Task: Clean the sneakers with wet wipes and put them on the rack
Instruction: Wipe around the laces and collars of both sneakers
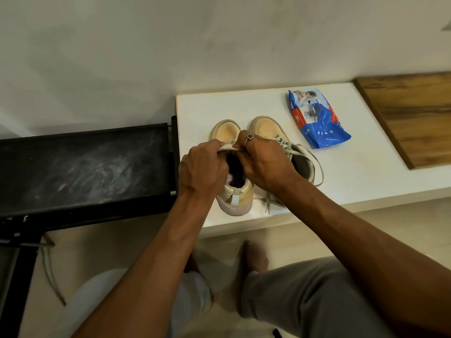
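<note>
Gripping the tongue and collar of the left-hand sneaker (235, 191), both hands work at its mouth: the left hand (203, 170) pinches the whitish edge of the tongue from one side, fingers closed on it, and the right hand (264, 163), with a ring (250, 137) on one finger, pinches the same edge from the other side. Between the two sets of fingertips the dark opening of the shoe is spread wide, probably so the inside or the tongue can be reached or straightened before wiping; no wipe shows in either hand. Just beyond the fingers lies that sneaker's yellowed cream toe, and its heel sits just under the wrists, near the front edge of the white bench (366, 172).

Touching the right hand's far side, the second sneaker (288, 147) stands parallel, its loose laces (268, 203) trailing toward the bench edge. Further out past the right knuckles lies the blue wet-wipes pack (317, 118), flat and within easy reach, its flap state hard to judge. Beyond that sits a wooden board (410, 118).

Out from the left hand's side stands the black shoe rack (85, 164), its dusty fabric shelf bare, just beside the bench so finished shoes can go straight across. Cleaning seems hardly begun.
</note>
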The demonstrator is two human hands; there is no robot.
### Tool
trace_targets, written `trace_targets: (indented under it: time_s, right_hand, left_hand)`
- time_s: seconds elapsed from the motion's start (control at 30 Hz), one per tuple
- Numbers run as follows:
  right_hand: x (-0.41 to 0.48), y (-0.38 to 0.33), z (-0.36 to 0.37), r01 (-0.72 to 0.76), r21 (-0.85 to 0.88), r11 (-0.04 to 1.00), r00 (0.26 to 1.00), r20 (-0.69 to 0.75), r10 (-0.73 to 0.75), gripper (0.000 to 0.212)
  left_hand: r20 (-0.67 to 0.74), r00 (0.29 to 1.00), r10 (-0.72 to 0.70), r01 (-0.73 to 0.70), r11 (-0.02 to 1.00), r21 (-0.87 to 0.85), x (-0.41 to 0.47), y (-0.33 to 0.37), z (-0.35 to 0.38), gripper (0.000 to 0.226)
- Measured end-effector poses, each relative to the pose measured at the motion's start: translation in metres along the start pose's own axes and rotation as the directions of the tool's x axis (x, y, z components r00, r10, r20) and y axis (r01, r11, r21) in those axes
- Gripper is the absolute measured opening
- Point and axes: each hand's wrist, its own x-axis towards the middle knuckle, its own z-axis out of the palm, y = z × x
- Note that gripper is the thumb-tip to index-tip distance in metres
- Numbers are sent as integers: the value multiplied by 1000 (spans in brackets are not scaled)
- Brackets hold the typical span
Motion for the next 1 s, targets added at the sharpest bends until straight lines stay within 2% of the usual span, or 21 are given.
trace_targets:
  time_s: [0.23,0.37,0.5,0.57,0.63,0.77,1.0]
  right_hand:
    - [-2,-2,3,-14,-28,1000,999,-46,12,17]
    - [-4,-4,3,-27,-12,1000,999,-39,26,18]
    - [-4,-4,8,-106,32,994,994,-28,107,22]
    - [-4,-3,11,-139,50,989,990,-18,141,22]
    - [-3,-1,11,-176,89,980,984,-7,177,24]
    - [-1,2,8,-224,144,964,975,32,222,23]
    - [-1,-1,7,-186,33,982,982,24,186,20]
  left_hand:
    - [22,996,-83,80,991,112,0,2,-2,30]
    - [43,996,-82,75,984,159,2,-2,-4,30]
    - [36,997,-65,55,974,221,4,-3,-7,31]
    - [51,998,-43,33,982,185,7,-6,-9,35]
    - [77,997,-15,8,996,93,10,-8,-16,30]
    - [194,981,8,1,999,-44,12,-11,-31,28]
    - [71,996,-46,42,998,53,10,-11,-14,24]
